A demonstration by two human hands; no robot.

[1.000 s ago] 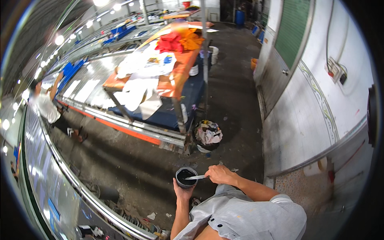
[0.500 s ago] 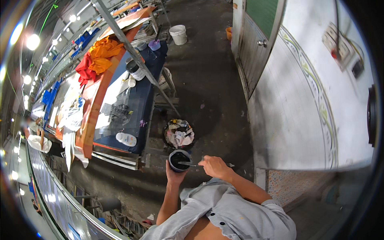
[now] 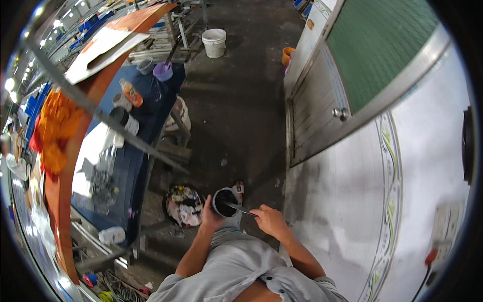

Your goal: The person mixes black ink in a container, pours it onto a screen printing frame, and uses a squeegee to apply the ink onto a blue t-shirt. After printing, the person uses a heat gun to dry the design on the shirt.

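Above the dark floor (image 3: 229,136), the cup (image 3: 216,211) sits in the left hand (image 3: 211,217), which wraps its left side; the fingers beneath are hidden. Right hand (image 3: 269,220), to the right of the cup, is closed, pinching the handle end of the spatula (image 3: 242,209). Blade slants down leftward into the black contents (image 3: 225,201); tip not visible.

Compared with half a second ago: the bin (image 3: 168,216) lies left of the cup, where it was beyond it. A foot (image 3: 239,187) now shows past the cup's right rim. Door (image 3: 314,105) appears larger. Both grips unchanged.

Surroundings: rags (image 3: 186,206) fill the bin, near the table's (image 3: 133,181) right edge. On the table, a white bottle (image 3: 111,235) lies at the near edge; a black-lidded jar (image 3: 125,121) and an orange bottle (image 3: 131,94) are farther back; a purple tub (image 3: 162,71) is near the far right corner. A metal bar (image 3: 100,113) cuts diagonally across the view of the table. White bucket (image 3: 215,45) on the floor, well beyond. Wall (image 3: 342,201) flanks the right hand.
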